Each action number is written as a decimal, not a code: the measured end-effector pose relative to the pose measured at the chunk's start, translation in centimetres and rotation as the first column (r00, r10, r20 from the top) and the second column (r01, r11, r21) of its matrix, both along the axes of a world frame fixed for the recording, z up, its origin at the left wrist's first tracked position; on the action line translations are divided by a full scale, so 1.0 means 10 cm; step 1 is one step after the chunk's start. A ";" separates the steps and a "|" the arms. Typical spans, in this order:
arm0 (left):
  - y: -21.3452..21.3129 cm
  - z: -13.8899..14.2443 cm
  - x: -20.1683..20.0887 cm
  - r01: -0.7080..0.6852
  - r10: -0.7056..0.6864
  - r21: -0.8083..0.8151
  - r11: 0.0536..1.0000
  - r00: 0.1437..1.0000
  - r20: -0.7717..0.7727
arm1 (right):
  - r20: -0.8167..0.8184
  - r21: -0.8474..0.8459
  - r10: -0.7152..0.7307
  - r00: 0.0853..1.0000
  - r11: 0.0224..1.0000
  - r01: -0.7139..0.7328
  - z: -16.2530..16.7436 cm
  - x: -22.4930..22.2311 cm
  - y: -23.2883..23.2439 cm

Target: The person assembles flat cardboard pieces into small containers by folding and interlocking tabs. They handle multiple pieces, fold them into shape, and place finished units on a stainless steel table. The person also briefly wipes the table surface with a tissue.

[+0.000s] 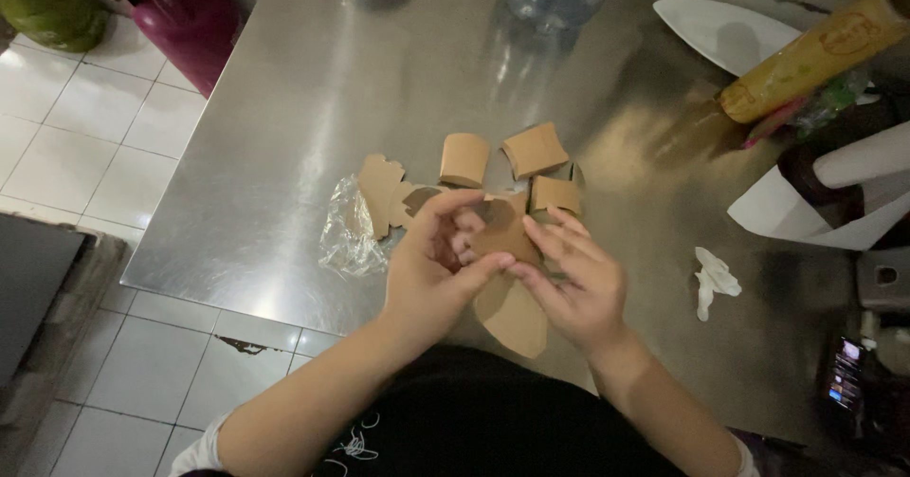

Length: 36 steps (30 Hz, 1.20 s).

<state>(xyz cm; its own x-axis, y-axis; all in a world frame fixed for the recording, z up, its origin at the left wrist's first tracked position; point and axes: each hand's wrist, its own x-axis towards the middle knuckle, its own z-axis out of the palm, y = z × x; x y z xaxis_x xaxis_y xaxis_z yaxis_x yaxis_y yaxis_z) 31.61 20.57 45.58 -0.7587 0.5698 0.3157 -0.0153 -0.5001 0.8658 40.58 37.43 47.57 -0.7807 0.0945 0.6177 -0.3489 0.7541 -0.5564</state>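
Both hands work a flat brown cardboard cut-out (513,314) over the near edge of a steel table (313,107). My left hand (438,273) grips its upper part between thumb and fingers. My right hand (580,285) presses fingers against the same piece from the right. Just beyond the hands lie three folded brown cardboard boxes: one curved (464,158), one at the back right (536,149), one close to my right fingers (555,193). An unfolded brown blank (381,189) lies left of them on crumpled clear plastic (349,232).
A white plate (722,29) and a yellow roll (815,55) sit at the far right, with white paper cones (815,221) below them. A crumpled white scrap (713,278) lies right of my hand. A phone (844,373) glows at lower right. Green and magenta gas cylinders (57,8) stand on the tiled floor.
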 end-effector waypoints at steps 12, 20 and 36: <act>0.13 -0.22 0.00 -0.087 0.104 -0.128 0.988 0.985 0.138 | 0.052 -0.099 -0.036 0.998 0.994 0.041 -0.07 -0.03 -0.19; 0.19 0.10 0.03 -0.229 0.179 -0.345 0.910 0.969 -0.171 | 0.117 -0.618 0.145 0.983 0.785 -0.042 -0.49 -0.01 -0.07; 0.50 0.36 -0.29 -0.064 -0.301 -0.815 0.576 0.911 -0.283 | 0.433 -0.575 0.323 0.842 0.818 -0.017 -0.15 0.17 0.60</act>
<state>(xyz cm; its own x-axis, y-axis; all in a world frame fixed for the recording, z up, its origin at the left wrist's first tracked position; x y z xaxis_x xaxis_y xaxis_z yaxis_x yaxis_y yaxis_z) 28.70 25.62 49.17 -0.5981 0.7963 -0.0900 0.3716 0.3750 0.8493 42.32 43.41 46.07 -0.9921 0.1199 0.0363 -0.0067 0.2390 -0.9710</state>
